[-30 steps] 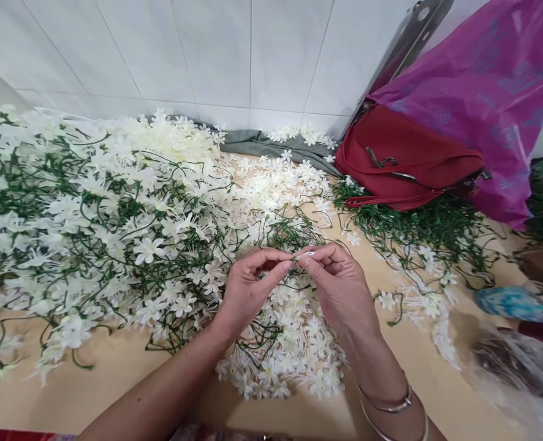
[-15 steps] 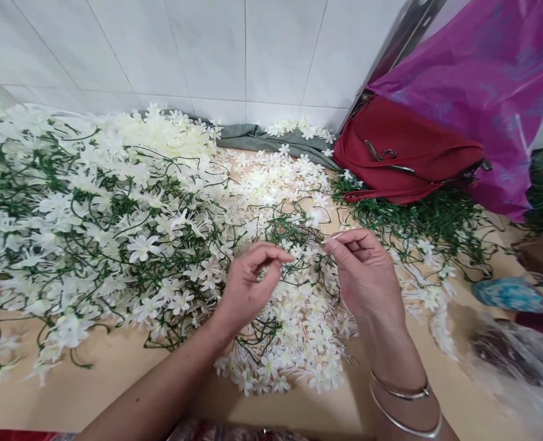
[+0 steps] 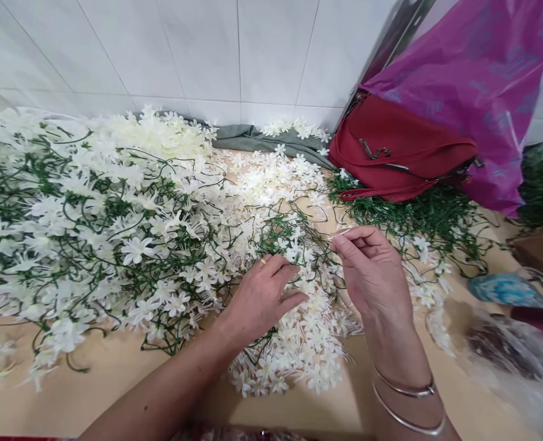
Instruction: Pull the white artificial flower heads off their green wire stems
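Note:
My left hand (image 3: 269,294) hovers over the loose white artificial flowers (image 3: 308,349), thumb and fingers apart with nothing visible between them. Some of its fingertips reach toward green wire stems (image 3: 280,229) lying among the blossoms. To its right, my right hand (image 3: 375,269) is closed in a pinch, held above the flowers. A thin white piece (image 3: 344,231) sticks out at its thumb and fingertip; it is too small to make out fully. A large heap of white flowers on green stems (image 3: 115,245) spreads to the left of both hands.
A red handbag (image 3: 400,150) and a purple plastic bag (image 3: 474,79) stand against the tiled wall at the back right. Green stems (image 3: 418,214) lie below the handbag. Clear plastic wrapping (image 3: 520,367) and a blue patterned item (image 3: 505,288) lie at the right.
My left hand has opened from a near pinch and dropped toward the flowers, its fingers spreading. My right hand keeps its pinch in nearly the same place. The view has shifted slightly.

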The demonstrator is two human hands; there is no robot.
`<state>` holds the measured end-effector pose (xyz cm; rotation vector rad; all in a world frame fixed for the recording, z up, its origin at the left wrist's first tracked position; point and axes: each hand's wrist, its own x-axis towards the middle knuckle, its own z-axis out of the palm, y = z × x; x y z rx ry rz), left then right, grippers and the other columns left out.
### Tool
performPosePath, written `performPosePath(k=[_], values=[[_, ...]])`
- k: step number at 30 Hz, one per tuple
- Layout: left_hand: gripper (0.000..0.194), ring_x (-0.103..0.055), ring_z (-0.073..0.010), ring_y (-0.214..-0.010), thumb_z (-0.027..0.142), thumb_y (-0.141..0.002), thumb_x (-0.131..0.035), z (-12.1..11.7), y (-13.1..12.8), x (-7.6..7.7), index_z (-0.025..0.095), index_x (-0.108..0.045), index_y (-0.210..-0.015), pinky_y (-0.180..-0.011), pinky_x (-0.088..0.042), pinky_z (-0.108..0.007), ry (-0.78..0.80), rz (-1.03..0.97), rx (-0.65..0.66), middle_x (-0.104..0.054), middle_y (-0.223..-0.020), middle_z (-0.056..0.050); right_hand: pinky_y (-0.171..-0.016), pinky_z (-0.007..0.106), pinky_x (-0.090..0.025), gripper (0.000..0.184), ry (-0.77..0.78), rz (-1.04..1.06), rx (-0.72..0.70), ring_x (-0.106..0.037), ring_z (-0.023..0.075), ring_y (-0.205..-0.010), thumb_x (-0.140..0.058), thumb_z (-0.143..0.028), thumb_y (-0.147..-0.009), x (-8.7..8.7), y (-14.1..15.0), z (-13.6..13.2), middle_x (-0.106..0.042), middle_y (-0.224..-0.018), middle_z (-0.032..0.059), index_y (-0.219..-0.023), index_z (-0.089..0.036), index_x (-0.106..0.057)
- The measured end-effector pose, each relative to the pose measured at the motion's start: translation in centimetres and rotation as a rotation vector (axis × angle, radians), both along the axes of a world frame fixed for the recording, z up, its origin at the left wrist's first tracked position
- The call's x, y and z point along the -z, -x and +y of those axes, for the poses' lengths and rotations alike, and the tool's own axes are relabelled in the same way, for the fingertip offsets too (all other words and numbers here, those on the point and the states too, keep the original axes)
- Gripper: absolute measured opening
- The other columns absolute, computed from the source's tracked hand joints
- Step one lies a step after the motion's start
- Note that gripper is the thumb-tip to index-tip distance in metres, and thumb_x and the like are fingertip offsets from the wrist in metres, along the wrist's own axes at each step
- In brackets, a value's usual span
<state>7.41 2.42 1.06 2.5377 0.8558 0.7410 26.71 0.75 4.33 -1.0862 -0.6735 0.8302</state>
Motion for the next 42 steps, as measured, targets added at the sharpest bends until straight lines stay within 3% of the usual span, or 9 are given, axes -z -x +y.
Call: performPosePath(k=[4, 8, 12, 14, 19, 24, 29, 36, 42], values=[[0.025, -0.061, -0.0234, -0.096, 0.029, -0.104, -0.058, 0.0, -0.3, 0.1, 0.016, -0.065, -0.124, -0.089, -0.053, -0.041, -0.101, -0.008, 0.046, -0.068, -0.108, -0.008, -0.075, 0.023, -0.051, 0.025, 0.016, 0.004, -0.006, -0.06, 0.0101, -0.069, -0.095, -0.022, -0.061, -0.1, 0.3, 0.1, -0.068, -0.072, -0.0038, -0.073, -0.022, -0.072], [0.019, -0.06, -0.0221, -0.089, 0.025, -0.105, -0.056, 0.1, -0.7, 0.1, 0.017, -0.072, -0.104, -0.083, -0.05, -0.039, -0.137, 0.021, 0.062, -0.068, -0.093, -0.006, -0.075, 0.026, -0.052, 0.027, 0.025, -0.005, -0.015, -0.06, 0.0111, -0.07, -0.095, -0.024, -0.061, 0.0, 0.5, 0.1, -0.067, -0.071, -0.0039, -0.073, -0.022, -0.071], [0.018, -0.062, -0.0191, -0.085, 0.022, -0.104, -0.058, 0.2, -0.7, -0.2, 0.015, -0.074, -0.098, -0.083, -0.05, -0.037, -0.085, -0.215, 0.012, -0.07, -0.09, -0.005, -0.074, 0.027, -0.052, 0.029, 0.041, -0.014, -0.02, -0.059, 0.0114, -0.068, -0.095, -0.028, -0.061, -0.4, 0.6, 0.1, -0.066, -0.071, -0.0044, -0.073, -0.023, -0.069], [0.014, -0.064, -0.0183, -0.087, 0.021, -0.101, -0.063, 0.3, -0.6, -0.7, 0.016, -0.075, -0.1, -0.082, -0.051, -0.034, 0.024, -0.405, -0.055, -0.072, -0.092, -0.006, -0.075, 0.027, -0.053, 0.029, 0.039, -0.022, -0.027, -0.06, 0.0113, -0.069, -0.095, -0.029, -0.062, -0.9, 0.9, -0.2, -0.066, -0.072, -0.0044, -0.075, -0.023, -0.07], [0.007, -0.063, -0.0161, -0.086, 0.025, -0.093, -0.074, 0.5, -0.1, -2.3, 0.023, -0.08, -0.094, -0.077, -0.051, -0.029, 0.476, -0.816, -0.232, -0.072, -0.09, -0.002, -0.08, 0.029, -0.055, 0.027, 0.027, -0.062, -0.029, -0.065, 0.0131, -0.075, -0.092, -0.027, -0.068, -2.1, 3.2, -1.8, -0.068, -0.079, -0.0034, -0.082, -0.024, -0.07], [0.015, -0.057, -0.0139, -0.074, 0.036, -0.09, -0.075, -0.1, 0.4, -3.0, 0.022, -0.08, -0.089, -0.075, -0.049, -0.028, 0.861, -0.923, -0.19, -0.069, -0.08, 0.0, -0.084, 0.031, -0.056, 0.019, -0.031, -0.063, 0.012, -0.069, 0.0143, -0.082, -0.087, -0.023, -0.078, -2.3, 5.9, -3.8, -0.073, -0.087, -0.0013, -0.086, -0.025, -0.069], [0.02, -0.057, -0.0145, -0.074, 0.041, -0.088, -0.077, -1.2, 0.5, -3.4, 0.021, -0.08, -0.084, -0.075, -0.05, -0.029, 0.967, -0.89, -0.106, -0.067, -0.075, -0.001, -0.084, 0.031, -0.055, 0.014, -0.057, -0.216, 0.065, -0.068, 0.0157, -0.088, -0.084, -0.022, -0.083, -1.9, 7.1, -5.0, -0.073, -0.09, -0.0004, -0.088, -0.025, -0.07], [0.02, -0.062, -0.0145, -0.074, 0.041, -0.086, -0.08, -2.0, 0.4, -3.4, 0.021, -0.083, -0.091, -0.077, -0.055, -0.031, 1.055, -0.946, -0.105, -0.072, -0.076, -0.002, -0.08, 0.034, -0.056, 0.009, -0.033, -0.294, 0.029, -0.068, 0.018, -0.085, -0.079, -0.021, -0.087, -1.2, 7.8, -5.8, -0.072, -0.087, 0.0009, -0.088, -0.024, -0.07], [0.026, -0.061, -0.0124, -0.074, 0.043, -0.086, -0.081, -2.2, 0.4, -2.9, 0.017, -0.082, -0.09, -0.077, -0.051, -0.028, 1.235, -0.966, -0.061, -0.074, -0.081, -0.005, -0.082, 0.04, -0.055, 0.014, -0.13, -0.593, 0.178, -0.068, 0.0206, -0.086, -0.074, -0.014, -0.089, 0.1, 8.0, -5.8, -0.071, -0.087, 0.0012, -0.09, -0.026, -0.068]])
